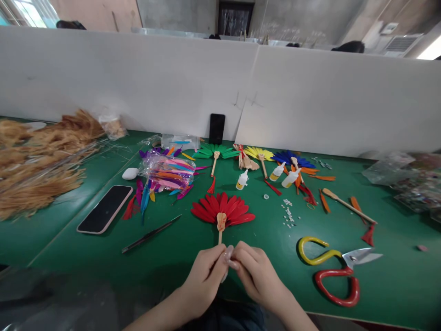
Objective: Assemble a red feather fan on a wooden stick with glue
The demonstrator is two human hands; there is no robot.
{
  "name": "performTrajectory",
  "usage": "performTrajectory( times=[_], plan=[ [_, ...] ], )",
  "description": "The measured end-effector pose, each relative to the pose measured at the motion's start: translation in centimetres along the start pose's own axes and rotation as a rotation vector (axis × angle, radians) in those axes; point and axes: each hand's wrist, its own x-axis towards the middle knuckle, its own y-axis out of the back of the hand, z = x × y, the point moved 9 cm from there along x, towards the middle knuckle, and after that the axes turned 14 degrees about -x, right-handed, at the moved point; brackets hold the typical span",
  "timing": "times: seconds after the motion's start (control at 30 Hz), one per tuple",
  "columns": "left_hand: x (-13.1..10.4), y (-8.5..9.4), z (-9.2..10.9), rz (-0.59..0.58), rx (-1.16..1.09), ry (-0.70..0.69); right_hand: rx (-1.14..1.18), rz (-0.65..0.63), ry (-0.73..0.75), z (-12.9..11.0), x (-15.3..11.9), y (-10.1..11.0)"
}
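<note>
A red feather fan (223, 209) with a wooden handle points away from me, its feathers spread above the green table. My left hand (208, 269) is closed round the lower handle, hiding its end. Pressed against it from the right, my right hand (255, 271) has its fingers pinched together. What it grips, if anything, is hidden. Beyond the red fan lie a green feather fan (217, 151), a yellow feather fan (258, 153) and a blue feather fan (294, 160). Tweezers (151, 234) lie to the left, and scissors (351, 259) with yellow and red handles to the right.
Small glue bottles (242, 179) stand behind the red fan. White beads (289, 214) are scattered to the right, near a bare fan stick (349, 205). Leftward are a phone (105, 209), bagged feathers (168, 172) and straw-coloured fibre (44, 161). A white partition (138, 82) closes off the back.
</note>
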Motion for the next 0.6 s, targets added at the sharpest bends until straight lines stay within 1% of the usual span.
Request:
performTrajectory(
  times=[0.03, 0.1, 0.17, 0.23, 0.3, 0.37, 0.4, 0.47, 0.53, 0.6],
  plan=[
    [0.2, 0.5, -0.3, 0.028, -0.002, 0.021, 0.034, 0.003, -0.048, 0.5, -0.3, -0.3],
    [0.8, 2.1, -0.8, 0.097, 0.029, 0.046, 0.112, 0.010, -0.167, 1.7, -0.8, -0.9],
    [1.9, 4.0, -0.9, 0.157, 0.138, 0.036, 0.192, 0.003, -0.285, 2.9, -1.3, -1.6],
    [3.3, 5.6, -0.7, 0.179, 0.350, -0.014, 0.258, -0.013, -0.385, 3.9, -2.0, -2.6],
    [4.8, 6.3, -0.7, 0.143, 0.607, -0.055, 0.317, -0.039, -0.459, 4.6, -2.6, -3.8],
    [6.2, 6.0, -1.1, 0.055, 0.872, -0.113, 0.363, -0.069, -0.496, 4.8, -3.2, -5.1],
    [6.8, 5.4, -1.3, -0.007, 0.997, -0.166, 0.378, -0.088, -0.503, 4.8, -3.4, -5.6],
    [7.4, 3.9, -1.8, -0.135, 1.215, -0.317, 0.390, -0.124, -0.507, 4.8, -3.8, -6.6],
    [7.5, 2.3, -2.2, -0.246, 1.362, -0.484, 0.393, -0.149, -0.511, 4.8, -4.0, -7.2],
    [7.4, 1.5, -2.6, -0.293, 1.442, -0.596, 0.399, -0.155, -0.520, 5.0, -4.1, -7.4]
  ],
)
